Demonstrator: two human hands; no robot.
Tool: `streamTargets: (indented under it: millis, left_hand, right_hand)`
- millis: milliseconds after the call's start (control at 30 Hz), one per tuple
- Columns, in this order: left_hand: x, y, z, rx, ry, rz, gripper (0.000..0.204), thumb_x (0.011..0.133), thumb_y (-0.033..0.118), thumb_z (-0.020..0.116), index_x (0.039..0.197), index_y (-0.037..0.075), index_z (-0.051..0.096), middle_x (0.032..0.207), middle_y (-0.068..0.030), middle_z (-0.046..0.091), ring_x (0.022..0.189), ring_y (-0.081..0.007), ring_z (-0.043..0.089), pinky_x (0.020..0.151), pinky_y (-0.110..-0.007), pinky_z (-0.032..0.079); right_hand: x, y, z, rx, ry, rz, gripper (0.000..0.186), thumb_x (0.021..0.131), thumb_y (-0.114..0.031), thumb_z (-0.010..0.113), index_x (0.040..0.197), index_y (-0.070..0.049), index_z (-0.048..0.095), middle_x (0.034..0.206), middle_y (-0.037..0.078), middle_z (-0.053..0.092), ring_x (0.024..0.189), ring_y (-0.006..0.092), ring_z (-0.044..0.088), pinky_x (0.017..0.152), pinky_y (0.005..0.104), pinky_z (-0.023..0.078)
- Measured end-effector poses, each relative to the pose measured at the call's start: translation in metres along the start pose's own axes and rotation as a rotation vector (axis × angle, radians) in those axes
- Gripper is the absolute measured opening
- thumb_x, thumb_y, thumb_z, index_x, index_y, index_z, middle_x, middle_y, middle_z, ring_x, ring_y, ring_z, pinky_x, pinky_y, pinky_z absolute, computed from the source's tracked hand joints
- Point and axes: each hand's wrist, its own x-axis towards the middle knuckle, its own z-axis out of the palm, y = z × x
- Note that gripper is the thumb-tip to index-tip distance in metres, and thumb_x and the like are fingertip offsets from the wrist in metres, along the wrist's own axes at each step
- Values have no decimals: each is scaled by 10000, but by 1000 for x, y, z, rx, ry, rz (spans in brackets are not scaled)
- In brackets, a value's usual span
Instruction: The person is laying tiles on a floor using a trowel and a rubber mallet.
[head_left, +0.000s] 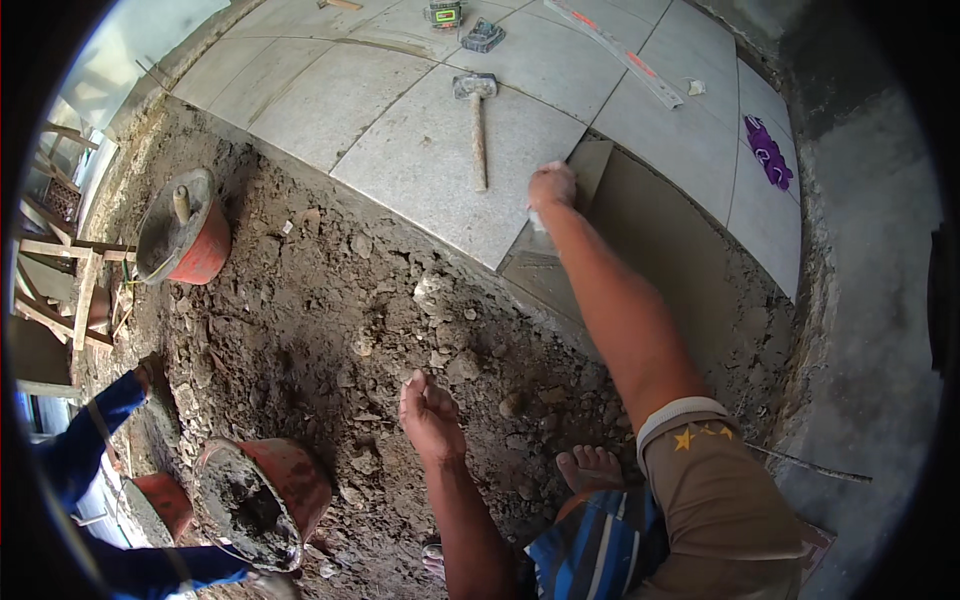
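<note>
My right hand (553,187) is closed on a flat grey board (592,165), which lies across smooth wet mortar (650,215) beside the edge of a laid tile (425,150). Its fingers hide part of the board. My left hand (432,418) hangs over the rough soil with its fingers curled in, and nothing shows in them. On the tile to the left of my right hand rests a rubber mallet (479,135) with a wooden handle.
Mortar buckets (205,250) (300,485) (168,500) stand at the left; a trowel handle (181,203) sticks out of the farthest. Another person's blue sleeves (95,435) reach in there. A long level (625,55), tape measure (443,14) and purple cloth (767,153) lie on tiles. A wall (880,250) borders the right.
</note>
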Motion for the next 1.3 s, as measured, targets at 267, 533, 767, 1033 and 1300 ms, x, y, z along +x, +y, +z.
streamTargets:
  millis: [267, 533, 767, 1033, 1300]
  left_hand:
    - [3, 12, -25, 19, 14, 35, 195, 994, 312, 605, 873, 167, 561, 626, 84, 290, 567, -77, 312, 514, -268, 236]
    - [8, -2, 0, 29, 32, 26, 183, 979, 240, 619, 870, 144, 508, 655, 79, 360, 552, -55, 314, 495, -243, 240]
    - [12, -8, -2, 21, 18, 10, 207, 977, 245, 629, 863, 146, 487, 679, 71, 377, 567, -59, 325, 500, -251, 252]
    - [23, -17, 19, 84, -6, -11, 129, 984, 213, 620, 907, 134, 554, 677, 66, 427, 567, -55, 363, 500, -231, 276]
    - [26, -43, 55, 330, -189, -22, 188, 981, 255, 662, 1002, 72, 624, 673, 33, 506, 535, -61, 402, 498, -225, 295]
  right_hand:
    - [-10, -23, -52, 181, 92, -144, 129, 904, -98, 574, 972, -34, 662, 882, 156, 724, 702, 308, 724, 583, 434, 590]
    - [-88, -5, -12, 334, -64, -74, 148, 936, -60, 516, 1000, -19, 644, 848, 153, 692, 584, 259, 668, 445, 384, 524]
    - [-94, -11, -16, 363, -51, -66, 166, 943, -49, 493, 1053, -11, 611, 858, 138, 687, 557, 244, 640, 441, 371, 485]
    - [-100, -14, -23, 309, -44, -74, 160, 949, -32, 489, 1060, -13, 602, 824, 138, 678, 537, 238, 633, 439, 371, 486]
    - [-92, 3, -12, 233, 25, -159, 168, 972, -77, 488, 1065, -14, 614, 938, 166, 683, 680, 271, 671, 517, 376, 518]
